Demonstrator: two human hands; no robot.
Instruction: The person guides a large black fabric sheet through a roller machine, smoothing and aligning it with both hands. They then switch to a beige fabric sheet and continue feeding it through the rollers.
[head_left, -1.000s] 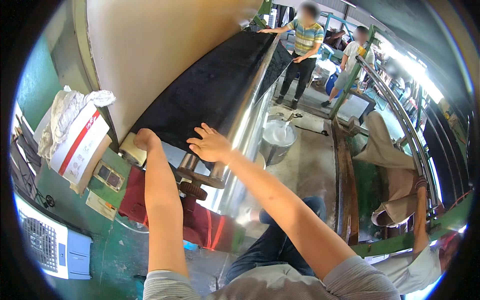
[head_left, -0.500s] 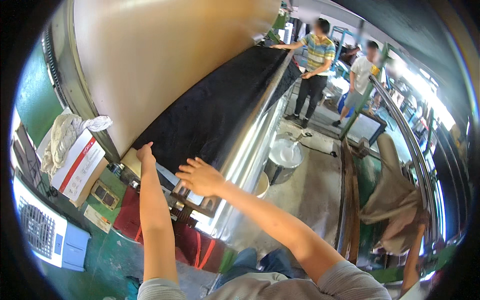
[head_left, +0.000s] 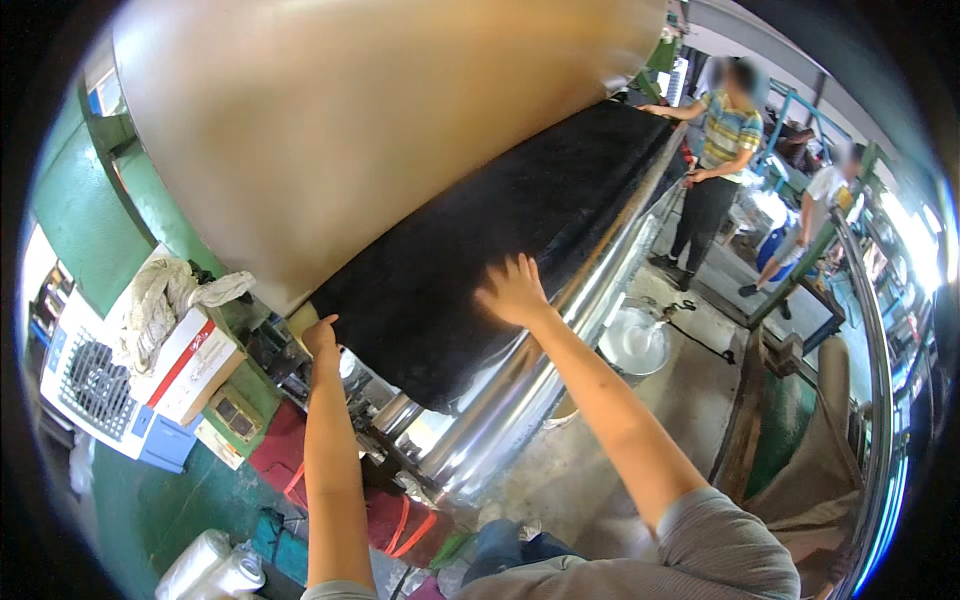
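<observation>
A wide black sheet [head_left: 470, 230], soft and leather-like, stretches from beneath a big smooth tan drum [head_left: 350, 130] toward a shiny metal roller [head_left: 490, 410]. At the sheet's near left corner, my left hand [head_left: 320, 337] has its fingers closed on the edge beside the drum. My right hand [head_left: 515, 292] is over the sheet's near half with fingers spread, slightly smeared by motion; whether the palm presses on it I cannot tell. At the far end, a person in a striped shirt [head_left: 732, 125] has both hands at the sheet's edge.
A white-and-red carton [head_left: 185, 370] with a pale rag [head_left: 165, 300] sits at my left, near a blue-and-white slatted unit [head_left: 110, 390]. Beyond the roller, a round metal pot [head_left: 635, 338] stands on the floor. Another person [head_left: 815, 205] is farther right, past rails and tan cloth [head_left: 815, 470].
My right hand has moved forward from the roller's near end onto the sheet. The sheet's near edge now reaches closer to me, over the roller's end. My view has shifted left.
</observation>
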